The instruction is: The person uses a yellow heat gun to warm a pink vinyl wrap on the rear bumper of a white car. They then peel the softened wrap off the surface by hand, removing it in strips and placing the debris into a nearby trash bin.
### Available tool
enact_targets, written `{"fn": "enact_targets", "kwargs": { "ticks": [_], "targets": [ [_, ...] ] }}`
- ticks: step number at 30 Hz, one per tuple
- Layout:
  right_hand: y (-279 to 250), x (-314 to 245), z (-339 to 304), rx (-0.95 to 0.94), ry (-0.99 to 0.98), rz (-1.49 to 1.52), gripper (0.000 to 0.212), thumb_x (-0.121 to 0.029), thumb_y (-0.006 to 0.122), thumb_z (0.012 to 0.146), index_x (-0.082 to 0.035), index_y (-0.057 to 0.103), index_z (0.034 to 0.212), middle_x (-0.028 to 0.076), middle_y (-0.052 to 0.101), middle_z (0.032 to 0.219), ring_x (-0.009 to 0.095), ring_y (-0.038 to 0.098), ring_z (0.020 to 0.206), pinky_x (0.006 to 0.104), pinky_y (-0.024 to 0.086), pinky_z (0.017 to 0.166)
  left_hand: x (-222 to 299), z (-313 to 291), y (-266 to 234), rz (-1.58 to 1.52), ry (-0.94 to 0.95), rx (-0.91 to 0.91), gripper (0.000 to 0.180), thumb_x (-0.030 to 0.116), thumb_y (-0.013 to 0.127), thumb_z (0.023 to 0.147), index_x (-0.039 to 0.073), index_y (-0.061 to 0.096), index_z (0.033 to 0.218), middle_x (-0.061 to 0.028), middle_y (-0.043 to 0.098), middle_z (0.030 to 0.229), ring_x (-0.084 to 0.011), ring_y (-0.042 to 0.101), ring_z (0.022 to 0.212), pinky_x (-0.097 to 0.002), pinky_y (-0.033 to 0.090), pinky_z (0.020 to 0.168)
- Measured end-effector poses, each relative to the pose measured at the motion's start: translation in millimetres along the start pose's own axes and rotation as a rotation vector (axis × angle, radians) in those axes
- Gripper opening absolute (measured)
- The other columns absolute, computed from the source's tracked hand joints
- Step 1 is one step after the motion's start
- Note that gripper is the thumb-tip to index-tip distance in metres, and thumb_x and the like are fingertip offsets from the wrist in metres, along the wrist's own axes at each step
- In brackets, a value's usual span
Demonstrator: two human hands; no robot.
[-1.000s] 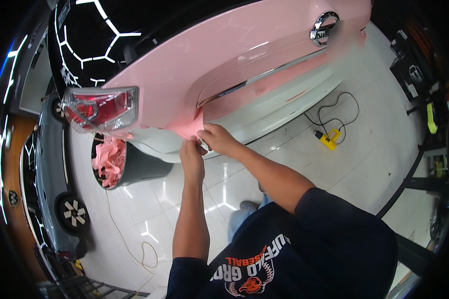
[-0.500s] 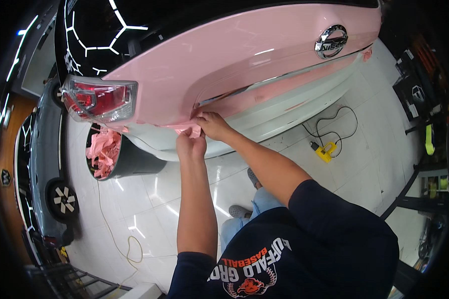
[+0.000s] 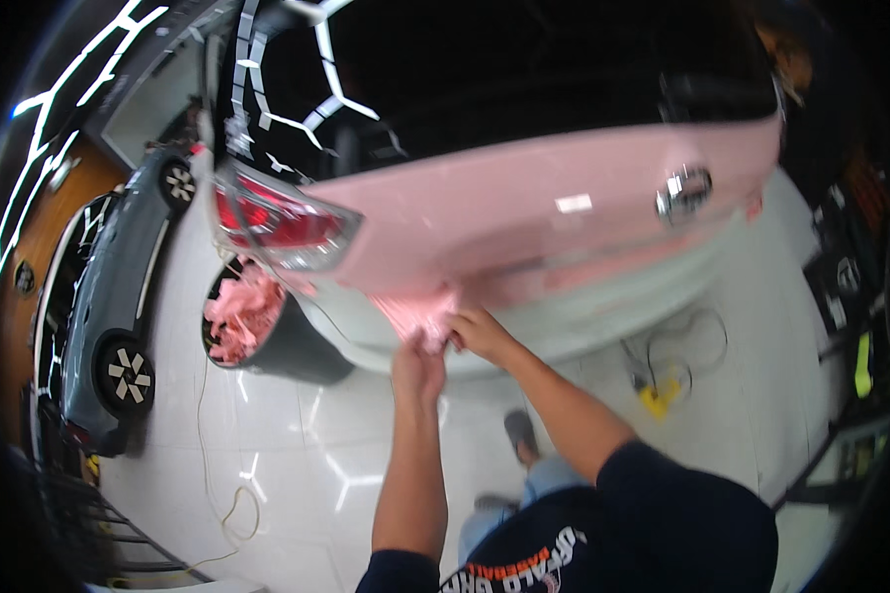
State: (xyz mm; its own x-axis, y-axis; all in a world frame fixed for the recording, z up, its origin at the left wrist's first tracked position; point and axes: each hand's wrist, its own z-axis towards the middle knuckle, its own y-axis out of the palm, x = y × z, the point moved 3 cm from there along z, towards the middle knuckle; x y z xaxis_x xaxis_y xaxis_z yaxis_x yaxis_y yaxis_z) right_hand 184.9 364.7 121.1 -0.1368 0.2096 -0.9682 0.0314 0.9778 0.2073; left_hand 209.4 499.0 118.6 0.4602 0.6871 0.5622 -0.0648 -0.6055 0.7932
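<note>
The back of a car fills the upper part, its tailgate [image 3: 534, 232] covered in pink and its bumper [image 3: 583, 321] pale. A flap of pink wrap film [image 3: 405, 306] stands out from the tailgate's lower left corner, pulled taut with creases. My left hand [image 3: 418, 371] is closed on the flap's free edge. Beside it my right hand [image 3: 477, 333] pinches the same film, its fingers slightly blurred. Left of the flap sits the red and clear tail light [image 3: 282, 219], a cord or hose hanging across it.
Below the tail light stands a dark bin [image 3: 307, 346] with crumpled pink film scraps [image 3: 242, 311]. A yellow tool [image 3: 663, 393] with a black cord lies on the tiled floor at right. A thin hose [image 3: 235, 519] curls at lower left. A grey car [image 3: 119, 306] is parked far left.
Both hands have drawn the film outward from the tailgate, so a larger stretched flap shows. The view has tilted, bringing more of the rear window in.
</note>
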Motion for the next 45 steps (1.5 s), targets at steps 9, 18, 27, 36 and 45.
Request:
{"fn": "enact_targets", "kwargs": {
  "ticks": [9, 18, 27, 36, 45],
  "targets": [
    [-26, -7, 34, 0.369, -0.149, 0.483, 0.023, -0.012, 0.051, 0.087, -0.001, 0.055, 0.107, 0.015, 0.062, 0.094, 0.027, 0.064, 0.081, 0.0383, 0.053, 0.064, -36, 20, 9, -0.094, -0.152, -0.053, 0.027, 0.024, 0.061, 0.088, 0.01, 0.056, 0.11, -0.0103, 0.057, 0.121, -0.0291, 0.05, 0.114, -0.0469, 0.038, 0.099],
    [-37, -11, 38, 0.482, -0.136, 0.788, 0.024, -0.002, 0.054, 0.089, -0.004, 0.051, 0.113, 0.011, 0.059, 0.101, 0.022, 0.06, 0.086, 0.0333, 0.051, 0.068, -45, 39, 33, -0.097, -0.049, 0.063, 0.018, 0.026, 0.05, 0.093, 0.011, 0.059, 0.1, -0.009, 0.061, 0.111, -0.0255, 0.053, 0.111, -0.0421, 0.039, 0.099],
    [-46, 15, 72, 0.561, -0.146, 0.481, 0.029, -0.006, 0.052, 0.09, -0.001, 0.047, 0.118, 0.012, 0.058, 0.106, 0.02, 0.057, 0.092, 0.0346, 0.049, 0.075, -51, 34, 28, -0.021, 0.002, 0.174, 0.026, 0.016, 0.037, 0.096, -0.004, 0.05, 0.108, -0.0167, 0.057, 0.112, -0.03, 0.053, 0.112, -0.0461, 0.042, 0.103],
    [-27, -5, 53, 0.452, -0.201, 0.663, 0.031, -0.013, 0.054, 0.091, 0.002, 0.049, 0.117, 0.013, 0.058, 0.105, 0.019, 0.057, 0.09, 0.0343, 0.049, 0.073, -42, 11, 52, -0.123, -0.028, -0.055, 0.027, 0.016, 0.056, 0.09, 0.001, 0.053, 0.112, -0.0079, 0.052, 0.118, -0.0263, 0.045, 0.118, -0.0403, 0.038, 0.104],
    [-23, -15, 29, 0.464, -0.188, 0.886, 0.017, -0.008, 0.049, 0.094, -0.005, 0.046, 0.111, 0.01, 0.055, 0.104, 0.018, 0.057, 0.09, 0.0313, 0.049, 0.073, -52, 44, 45, -0.184, 0.086, 0.147, 0.029, 0.007, 0.045, 0.087, -0.003, 0.053, 0.113, -0.0142, 0.06, 0.108, -0.0249, 0.057, 0.099, -0.0381, 0.046, 0.094]
  ]
}}
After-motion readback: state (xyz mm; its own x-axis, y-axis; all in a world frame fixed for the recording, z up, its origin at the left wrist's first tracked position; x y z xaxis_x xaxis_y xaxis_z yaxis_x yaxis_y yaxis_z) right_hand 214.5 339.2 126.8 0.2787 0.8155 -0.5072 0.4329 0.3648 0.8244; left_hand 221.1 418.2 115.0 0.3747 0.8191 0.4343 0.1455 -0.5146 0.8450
